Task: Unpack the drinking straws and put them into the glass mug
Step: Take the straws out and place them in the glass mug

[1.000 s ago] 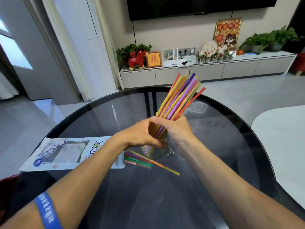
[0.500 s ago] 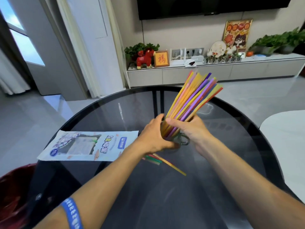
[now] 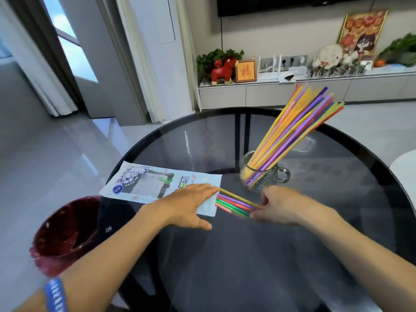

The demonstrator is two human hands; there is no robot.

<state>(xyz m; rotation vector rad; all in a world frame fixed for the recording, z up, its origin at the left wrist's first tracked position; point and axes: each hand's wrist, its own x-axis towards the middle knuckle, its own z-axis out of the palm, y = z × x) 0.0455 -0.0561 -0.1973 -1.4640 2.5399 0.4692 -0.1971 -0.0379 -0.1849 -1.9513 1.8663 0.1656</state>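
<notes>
A glass mug (image 3: 263, 177) stands on the round dark glass table (image 3: 258, 255), holding a big bundle of coloured straws (image 3: 295, 131) that leans to the right. The white straw packet (image 3: 157, 183) lies flat to the mug's left, with several straws (image 3: 234, 203) sticking out of its open end. My left hand (image 3: 189, 206) lies flat on the packet's open end, fingers spread. My right hand (image 3: 279, 204) pinches the free ends of those loose straws, just in front of the mug.
A dark red waste bin (image 3: 65, 235) stands on the floor beside the table's left edge. A white table edge (image 3: 405, 167) shows at the far right. A low cabinet (image 3: 292, 91) with ornaments lines the back wall.
Both hands have let go of the mug and its straw bundle and moved down to the packet. The left now presses the packet; the right grips the remaining straws.
</notes>
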